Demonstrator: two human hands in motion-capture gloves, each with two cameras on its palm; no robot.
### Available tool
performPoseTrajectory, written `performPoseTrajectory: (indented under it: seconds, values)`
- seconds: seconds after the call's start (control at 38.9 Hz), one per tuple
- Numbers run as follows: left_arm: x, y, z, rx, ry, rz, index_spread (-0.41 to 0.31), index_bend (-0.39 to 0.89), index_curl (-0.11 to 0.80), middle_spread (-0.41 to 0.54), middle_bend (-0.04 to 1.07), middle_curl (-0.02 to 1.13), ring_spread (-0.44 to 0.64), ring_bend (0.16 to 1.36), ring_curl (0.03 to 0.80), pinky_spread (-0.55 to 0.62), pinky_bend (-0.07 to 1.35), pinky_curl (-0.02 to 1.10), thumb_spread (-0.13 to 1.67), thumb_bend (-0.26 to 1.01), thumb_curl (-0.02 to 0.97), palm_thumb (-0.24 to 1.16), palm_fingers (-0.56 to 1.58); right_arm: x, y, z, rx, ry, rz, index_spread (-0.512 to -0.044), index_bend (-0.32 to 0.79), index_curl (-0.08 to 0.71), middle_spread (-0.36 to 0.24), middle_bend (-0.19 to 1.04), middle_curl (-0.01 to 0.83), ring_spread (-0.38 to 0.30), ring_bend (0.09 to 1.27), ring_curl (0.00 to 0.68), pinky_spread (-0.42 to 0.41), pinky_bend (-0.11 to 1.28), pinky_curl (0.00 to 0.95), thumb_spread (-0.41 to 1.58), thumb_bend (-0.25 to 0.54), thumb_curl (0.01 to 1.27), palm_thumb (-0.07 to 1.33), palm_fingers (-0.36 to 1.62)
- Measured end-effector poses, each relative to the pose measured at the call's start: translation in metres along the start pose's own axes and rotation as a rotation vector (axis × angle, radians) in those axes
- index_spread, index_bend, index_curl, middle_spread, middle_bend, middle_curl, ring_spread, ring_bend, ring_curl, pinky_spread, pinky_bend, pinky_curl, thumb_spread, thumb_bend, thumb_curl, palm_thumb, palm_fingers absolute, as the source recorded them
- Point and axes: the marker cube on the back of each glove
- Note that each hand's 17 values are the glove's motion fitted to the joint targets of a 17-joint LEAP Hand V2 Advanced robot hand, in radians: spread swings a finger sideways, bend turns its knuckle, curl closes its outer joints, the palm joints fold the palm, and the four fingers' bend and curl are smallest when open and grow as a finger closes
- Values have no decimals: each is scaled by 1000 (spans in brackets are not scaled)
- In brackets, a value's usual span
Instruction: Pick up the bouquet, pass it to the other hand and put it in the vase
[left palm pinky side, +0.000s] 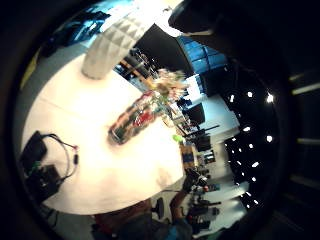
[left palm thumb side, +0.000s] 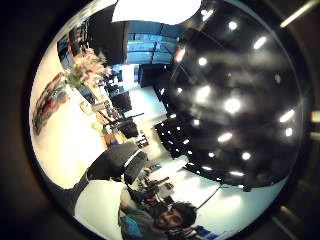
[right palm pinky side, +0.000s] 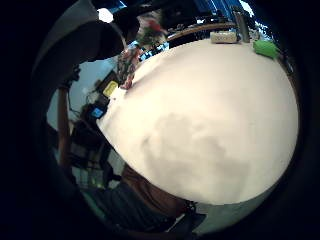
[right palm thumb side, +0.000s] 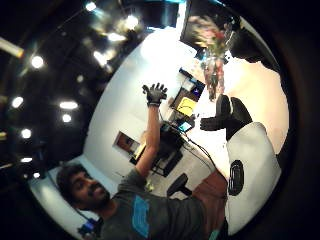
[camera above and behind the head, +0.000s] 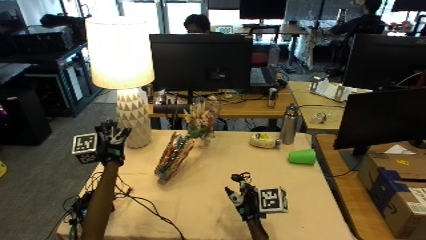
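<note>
- The bouquet (camera above and behind the head: 174, 156) lies on the bench (camera above and behind the head: 219, 200), its patterned wrapping slanting toward the person and its flower heads (camera above and behind the head: 198, 120) pointing away, near the lamp base (camera above and behind the head: 135, 119).
- No vase can be made out for certain; one may be hidden behind the blooms.
- The left hand (camera above and behind the head: 111, 141) is raised above the bench's left edge, fingers (camera above and behind the head: 114, 131) spread apart, holding nothing and well apart from the bouquet.
- The right hand (camera above and behind the head: 243, 197) hovers over the near part of the bench with fingers loosely apart, also empty.
- Judging by its look, the bouquet should be light, but the wrapping is likely crinkly and slippery, and the blooms fragile.
- The sensible place to take hold is the wrapped stem section near the lower end, never the flower heads.
- A green cup (camera above and behind the head: 302, 156) and a metal bottle (camera above and behind the head: 288, 124) stand off to the right, clear of the path.
</note>
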Motion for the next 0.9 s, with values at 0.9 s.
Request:
performPoseTrajectory:
  seconds: [0.9]
  values:
    - [-70, -9, 69, -152, -292, -56, -20, 96, 80, 261, 289, 252, 410, 743, 252, 458, 730, 302, 801, -33, 262, 328, -5, 39, 2, 15, -16, 72, 136, -296, 135, 287, -160, 294, 358, -108, 383, 337, 287, 261, 293, 844, 197, 422, 884, 889]
